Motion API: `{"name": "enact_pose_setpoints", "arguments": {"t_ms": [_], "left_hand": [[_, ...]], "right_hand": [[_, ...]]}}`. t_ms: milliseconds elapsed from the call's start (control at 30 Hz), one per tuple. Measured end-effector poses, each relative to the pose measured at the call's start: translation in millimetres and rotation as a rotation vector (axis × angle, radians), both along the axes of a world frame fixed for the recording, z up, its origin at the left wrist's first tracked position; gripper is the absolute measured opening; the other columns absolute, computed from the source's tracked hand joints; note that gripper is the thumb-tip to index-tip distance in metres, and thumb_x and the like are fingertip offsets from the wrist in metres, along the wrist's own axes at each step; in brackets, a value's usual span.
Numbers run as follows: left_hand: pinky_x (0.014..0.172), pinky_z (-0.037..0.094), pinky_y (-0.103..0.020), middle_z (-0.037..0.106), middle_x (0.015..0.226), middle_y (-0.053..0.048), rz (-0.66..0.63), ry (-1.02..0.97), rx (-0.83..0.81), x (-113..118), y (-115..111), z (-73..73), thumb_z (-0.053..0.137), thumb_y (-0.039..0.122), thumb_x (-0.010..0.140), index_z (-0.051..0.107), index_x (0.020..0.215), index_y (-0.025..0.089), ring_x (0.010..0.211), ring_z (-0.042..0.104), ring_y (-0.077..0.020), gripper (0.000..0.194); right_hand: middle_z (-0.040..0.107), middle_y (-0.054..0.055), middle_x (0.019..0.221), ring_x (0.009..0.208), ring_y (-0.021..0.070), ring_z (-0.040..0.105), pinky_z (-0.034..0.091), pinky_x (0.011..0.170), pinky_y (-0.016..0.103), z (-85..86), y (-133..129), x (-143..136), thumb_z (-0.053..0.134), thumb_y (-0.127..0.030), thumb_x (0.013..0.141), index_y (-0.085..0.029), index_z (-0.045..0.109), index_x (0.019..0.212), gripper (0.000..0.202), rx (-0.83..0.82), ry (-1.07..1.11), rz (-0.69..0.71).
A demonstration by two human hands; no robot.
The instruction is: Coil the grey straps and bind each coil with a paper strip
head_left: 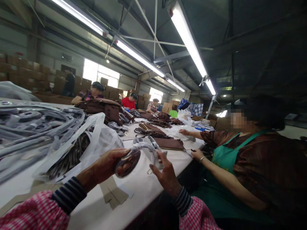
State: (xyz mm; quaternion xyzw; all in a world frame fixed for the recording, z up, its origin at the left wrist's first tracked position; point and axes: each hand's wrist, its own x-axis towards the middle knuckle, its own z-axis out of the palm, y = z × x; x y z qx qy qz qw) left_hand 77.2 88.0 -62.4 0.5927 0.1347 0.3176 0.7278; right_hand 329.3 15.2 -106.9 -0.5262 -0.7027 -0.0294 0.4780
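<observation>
A coiled dark strap (128,166) in clear plastic wrap is held above the white table by my left hand (105,166), its fingers closed around the coil. The wrapped end of the strap arches over to the right. My right hand (166,174) has its curled fingers on that end, with the thumb apart below. A small metal clasp (150,171) hangs beside the right thumb. Some of the right fingers are hidden behind the plastic. Just beyond the hands lies a flat brown bag (169,143) with a zip.
Many plastic-wrapped straps (35,127) are heaped at left, beside a white plastic bag (100,137) of dark straps. Cardboard pieces (114,193) lie on the table (141,198). Brown bags (103,110) are piled farther back. A co-worker in a green apron (225,159) reaches over the right edge.
</observation>
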Motion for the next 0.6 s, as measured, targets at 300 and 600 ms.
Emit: {"name": "enact_pose_setpoints", "arguments": {"t_ms": [300,600], "left_hand": [[0.047,0.027,-0.022,0.044,0.047,0.004,0.081,-0.084,-0.070,9,-25,23.2,0.070,0.048,0.087,0.067,0.076,0.014,0.045,0.034,-0.0084,0.036],[0.045,0.032,-0.022,0.034,0.041,0.007,0.002,-0.199,-0.228,12,-32,27.9,0.056,0.058,0.095,0.063,0.072,0.015,0.040,0.029,-0.0083,0.049]], "right_hand": [[0.061,0.003,0.066,0.053,0.0166,0.055,0.043,0.051,0.029,-18.1,26,-32,0.035,-0.059,0.105,-0.023,0.057,0.081,0.048,-0.030,0.288,-0.003],[0.058,0.000,0.064,0.050,0.0118,0.050,0.041,0.047,0.023,-28.8,4,-100,0.052,-0.062,0.099,-0.021,0.058,0.078,0.047,-0.245,0.642,0.329]]}}
